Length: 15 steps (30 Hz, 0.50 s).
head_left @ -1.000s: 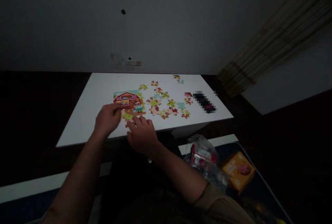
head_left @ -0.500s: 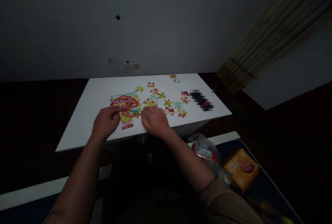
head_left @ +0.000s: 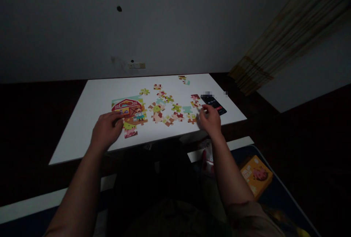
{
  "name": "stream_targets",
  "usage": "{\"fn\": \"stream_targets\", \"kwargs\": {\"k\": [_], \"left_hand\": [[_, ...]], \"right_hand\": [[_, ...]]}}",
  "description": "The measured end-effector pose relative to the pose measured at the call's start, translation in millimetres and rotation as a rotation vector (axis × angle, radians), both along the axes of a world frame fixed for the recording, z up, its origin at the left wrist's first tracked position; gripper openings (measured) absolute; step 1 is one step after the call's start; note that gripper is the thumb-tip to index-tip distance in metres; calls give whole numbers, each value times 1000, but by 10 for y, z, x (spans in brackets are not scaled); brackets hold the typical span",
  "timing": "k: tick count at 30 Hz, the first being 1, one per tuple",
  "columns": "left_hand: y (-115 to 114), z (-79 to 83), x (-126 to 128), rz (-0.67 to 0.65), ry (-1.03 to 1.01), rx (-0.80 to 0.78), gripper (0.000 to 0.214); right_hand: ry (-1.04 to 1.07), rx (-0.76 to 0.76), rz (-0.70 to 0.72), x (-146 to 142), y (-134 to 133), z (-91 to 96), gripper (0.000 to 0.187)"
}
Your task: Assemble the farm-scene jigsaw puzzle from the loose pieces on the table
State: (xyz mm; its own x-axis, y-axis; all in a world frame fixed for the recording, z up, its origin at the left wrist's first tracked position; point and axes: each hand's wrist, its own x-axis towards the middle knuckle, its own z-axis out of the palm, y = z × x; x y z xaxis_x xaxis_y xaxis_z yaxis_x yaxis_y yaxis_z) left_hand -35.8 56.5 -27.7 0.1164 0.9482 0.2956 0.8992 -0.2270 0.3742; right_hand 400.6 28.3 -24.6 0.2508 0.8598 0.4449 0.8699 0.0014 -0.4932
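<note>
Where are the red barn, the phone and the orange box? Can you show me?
Red barn (head_left: 127, 107), head view, on the barn's front wall.
Phone (head_left: 213, 104), head view, on its dark screen.
Orange box (head_left: 256, 174), head view, on its top face.

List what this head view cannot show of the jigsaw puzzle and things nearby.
Head view:
Puzzle pieces under the left hand: hidden by that hand.
Phone screen digits: too small, top edge blurred.
Plastic bag: contents hidden by the right forearm, darkness.
Orange box lettering: too small.
</note>
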Motion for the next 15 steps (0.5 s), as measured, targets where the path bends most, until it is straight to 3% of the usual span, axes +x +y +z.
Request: {"fn": "stream_targets", "kwargs": {"k": [4, 9, 12, 15], "left_hand": [[-4, -14, -5, 13, -36, 5, 38], [-43, 31, 22, 65, -104, -31, 37], [-52, 51, 21, 78, -116, -46, 37], [-50, 35, -6, 75, -138, -36, 35]], "right_hand": [[-213, -113, 40, 74, 590, 238, 28], [-273, -363, -37, 65, 1216, 388, 41], [-215, -474, -31, 32, 1426, 413, 33], [-111, -524, 37, -54, 1476, 422, 18]]}}
